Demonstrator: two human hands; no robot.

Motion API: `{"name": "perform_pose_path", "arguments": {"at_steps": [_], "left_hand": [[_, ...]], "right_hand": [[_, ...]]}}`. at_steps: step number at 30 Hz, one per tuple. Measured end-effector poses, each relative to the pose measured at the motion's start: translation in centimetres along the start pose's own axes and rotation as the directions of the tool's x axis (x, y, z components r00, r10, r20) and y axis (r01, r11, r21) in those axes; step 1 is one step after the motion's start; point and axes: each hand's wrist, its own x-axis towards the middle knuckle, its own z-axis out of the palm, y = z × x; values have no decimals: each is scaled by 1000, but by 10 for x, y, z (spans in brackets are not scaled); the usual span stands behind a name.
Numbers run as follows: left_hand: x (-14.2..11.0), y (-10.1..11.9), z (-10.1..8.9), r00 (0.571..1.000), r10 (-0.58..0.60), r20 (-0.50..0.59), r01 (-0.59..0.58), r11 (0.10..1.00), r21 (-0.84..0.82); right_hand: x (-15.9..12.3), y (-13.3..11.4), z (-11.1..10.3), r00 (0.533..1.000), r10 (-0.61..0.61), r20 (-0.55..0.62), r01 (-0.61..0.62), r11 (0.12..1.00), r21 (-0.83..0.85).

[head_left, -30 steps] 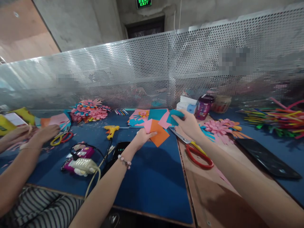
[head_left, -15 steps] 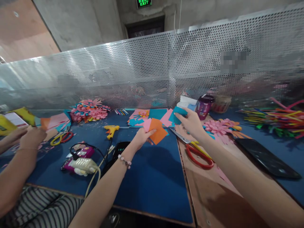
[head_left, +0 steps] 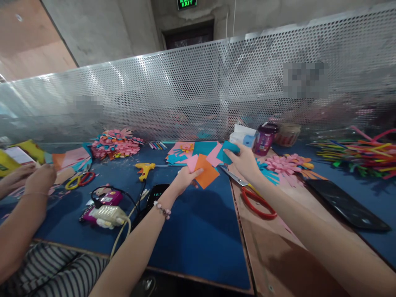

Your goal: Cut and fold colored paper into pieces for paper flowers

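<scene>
Between the thumb and fingers of my left hand (head_left: 185,180) are an orange paper square (head_left: 208,172) and a pink piece of paper (head_left: 192,162) behind it. My right hand (head_left: 246,164) is farther back, its fingers pinched on a teal piece of paper (head_left: 228,151). A pink sheet (head_left: 214,155) lies beside the teal one, and I cannot tell whether it is held too. Behind both hands, a stack of coloured sheets (head_left: 206,147) rests on the blue table. Red-and-yellow-handled scissors (head_left: 257,203) lie under my right forearm, blades pointing toward the papers.
Left of my hands lie a yellow glue gun (head_left: 144,169), a power strip with plugs (head_left: 108,210) and a phone (head_left: 156,193). A co-worker's hands (head_left: 38,177) are at far left. Pink paper flowers (head_left: 286,167), a black phone (head_left: 348,204) and a purple cup (head_left: 266,138) stand or lie rightward.
My right hand with the teal paper has shifted slightly, first toward the right and then back left. The left hand tilted the orange square a little. The co-worker's hand moved left.
</scene>
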Motion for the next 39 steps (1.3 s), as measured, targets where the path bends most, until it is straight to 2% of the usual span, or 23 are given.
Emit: {"name": "perform_pose_path", "arguments": {"at_steps": [3,7,14,20,26,32,37,39], "left_hand": [[-1,1,0,1000,1,3,-1,1000,-1],[-1,1,1,1000,4,3,-4,1000,-14],[-1,-1,1,1000,1,14,-1,1000,-23],[0,-2,1,999,20,37,-18,999,-48],[1,-1,0,1000,15,17,-14,1000,-20],[1,-2,1,1000,20,-12,-20,1000,18],[3,-2,0,998,17,-65,-17,1000,-6],[3,-2,-1,995,11,-95,-12,1000,-12]], "right_hand": [[1,-5,-7,998,22,-59,-21,1000,11],[1,-12,-14,999,13,-37,-12,1000,24],[0,-7,-7,1000,-18,-9,18,1000,-23],[-4,-3,3,996,-61,58,64,997,-52],[-12,-3,17,981,57,184,-75,993,90],[-16,-6,19,955,49,294,-78,993,89],[-8,0,14,968,171,183,-210,951,226],[-5,-2,10,971,188,146,-225,925,306]]}}
